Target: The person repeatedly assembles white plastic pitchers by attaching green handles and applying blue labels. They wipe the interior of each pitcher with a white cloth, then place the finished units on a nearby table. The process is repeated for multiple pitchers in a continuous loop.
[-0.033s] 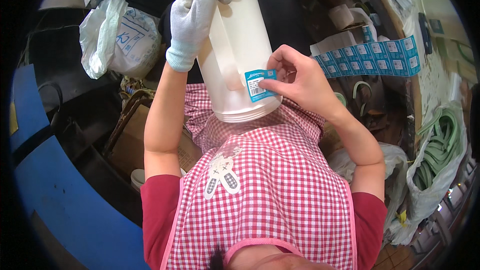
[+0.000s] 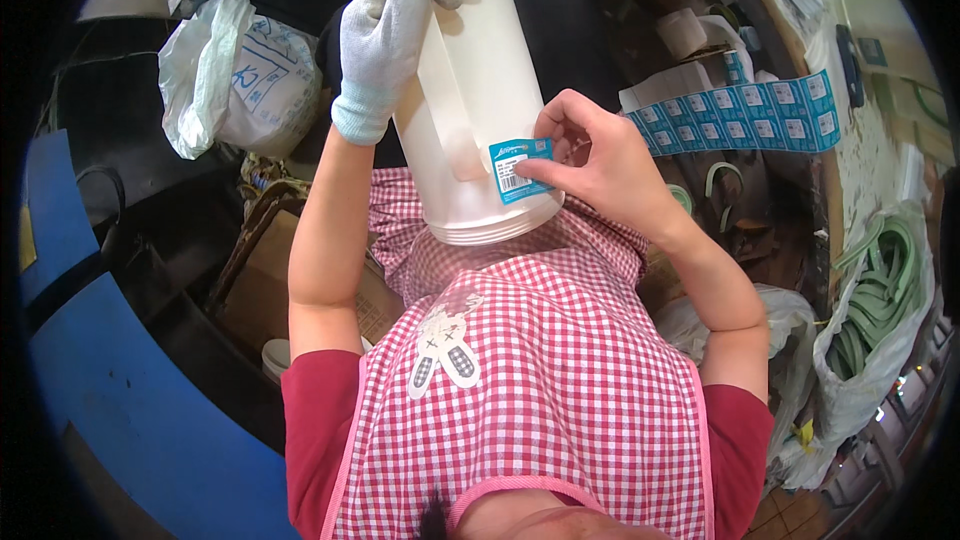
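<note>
A white translucent plastic jug (image 2: 492,70) lies tilted over my lap, its ridged round end toward me. In a pale knit glove, my left hand (image 2: 383,45) grips the jug's far end, fingers curled over its long raised side part. My bare right hand (image 2: 612,162) pinches the right edge of a blue-and-white label (image 2: 507,178) between thumb and fingers. That label lies against the jug's side near the ridged end; how much of it is stuck down I cannot tell. Some of my right fingers are hidden behind the thumb.
A sheet of blue labels (image 2: 745,118) sits to the right of my right hand. Farther right, a plastic bag (image 2: 828,340) holds green curved strips (image 2: 880,290). At left are a tied white bag (image 2: 275,80), a blue panel (image 2: 140,410) and a cardboard box (image 2: 265,275).
</note>
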Demonstrator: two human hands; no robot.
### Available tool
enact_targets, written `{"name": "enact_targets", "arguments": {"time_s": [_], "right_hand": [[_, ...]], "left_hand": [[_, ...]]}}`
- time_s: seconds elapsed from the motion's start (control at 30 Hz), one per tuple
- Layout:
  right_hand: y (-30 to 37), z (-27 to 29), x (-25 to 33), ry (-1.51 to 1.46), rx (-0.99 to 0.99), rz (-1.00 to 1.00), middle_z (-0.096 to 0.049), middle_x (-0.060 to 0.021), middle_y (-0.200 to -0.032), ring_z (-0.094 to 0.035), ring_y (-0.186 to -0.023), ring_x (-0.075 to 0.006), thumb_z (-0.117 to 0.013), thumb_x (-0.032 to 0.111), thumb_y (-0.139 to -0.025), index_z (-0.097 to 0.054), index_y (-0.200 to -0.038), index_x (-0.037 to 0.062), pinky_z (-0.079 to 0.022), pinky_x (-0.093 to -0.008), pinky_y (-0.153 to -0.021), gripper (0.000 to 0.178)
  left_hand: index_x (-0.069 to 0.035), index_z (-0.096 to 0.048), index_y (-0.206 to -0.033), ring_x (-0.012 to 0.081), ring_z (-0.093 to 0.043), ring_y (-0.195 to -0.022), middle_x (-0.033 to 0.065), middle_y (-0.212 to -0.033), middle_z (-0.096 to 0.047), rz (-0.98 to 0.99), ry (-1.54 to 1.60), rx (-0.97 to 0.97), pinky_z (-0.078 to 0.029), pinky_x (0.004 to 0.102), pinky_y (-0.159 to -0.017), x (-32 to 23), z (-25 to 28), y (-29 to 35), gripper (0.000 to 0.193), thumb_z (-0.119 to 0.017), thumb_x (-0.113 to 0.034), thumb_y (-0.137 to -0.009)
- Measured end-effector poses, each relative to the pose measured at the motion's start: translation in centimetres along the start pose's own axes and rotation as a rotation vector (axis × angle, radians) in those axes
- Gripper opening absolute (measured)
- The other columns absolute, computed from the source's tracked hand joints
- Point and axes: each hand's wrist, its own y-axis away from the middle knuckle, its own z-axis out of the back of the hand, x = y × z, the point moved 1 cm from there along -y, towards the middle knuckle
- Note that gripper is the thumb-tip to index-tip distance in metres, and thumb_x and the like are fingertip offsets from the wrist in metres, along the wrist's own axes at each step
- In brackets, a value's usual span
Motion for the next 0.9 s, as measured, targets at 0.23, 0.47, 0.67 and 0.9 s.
{"name": "enact_targets", "arguments": {"time_s": [0.23,0.47,0.67,0.9], "right_hand": [[0.7,0.0,-1.3,-0.379,0.031,-0.038,-0.073,-0.0104,-0.101,-0.072,-0.093,-0.0156,-0.078,0.014,-0.095,-0.067,-0.110,0.0004,-0.059,-0.0268,-0.083,0.022],[1.1,-1.3,-5.5,-0.929,0.365,-0.011,-0.075,-0.0235,-0.116,-0.076,-0.106,-0.0307,-0.044,0.025,-0.114,-0.070,-0.110,-0.0094,-0.061,-0.0391,-0.097,0.044],[-1.5,1.4,-8.5,-0.852,0.329,-0.167,-0.078,-0.0209,-0.100,-0.079,-0.095,-0.0256,-0.045,0.036,-0.114,-0.074,-0.102,-0.0068,-0.065,-0.0360,-0.086,0.053],[0.0,-3.0,-1.8,-0.536,0.223,0.173,-0.077,-0.0169,-0.098,-0.078,-0.088,-0.0249,-0.071,0.039,-0.101,-0.066,-0.103,-0.0028,-0.062,-0.0360,-0.077,0.043]], "left_hand": [[-0.004,-0.065,-0.090,0.0106,-0.066,-0.090,0.0110,-0.107,-0.076,-0.113,-0.024,0.047,-0.055,0.0275,-0.085,0.2,0.3,0.1,0.044,-0.044,-0.033,-0.115],[-0.001,-0.063,-0.089,0.0113,-0.061,-0.092,0.0091,-0.105,-0.073,-0.127,-0.085,0.044,-0.049,0.0282,-0.089,-0.2,-0.3,0.5,0.036,-0.045,-0.022,-0.113],[-0.001,-0.063,-0.092,0.0119,-0.062,-0.093,0.0084,-0.104,-0.072,-0.210,-0.219,0.055,-0.049,0.0279,-0.090,-0.2,-0.2,0.5,0.037,-0.045,-0.024,-0.114],[0.000,-0.061,-0.088,0.0136,-0.064,-0.093,0.0089,-0.099,-0.071,-0.119,-0.185,0.004,-0.049,0.0294,-0.090,-0.1,-0.7,0.4,0.036,-0.046,-0.022,-0.113]]}}
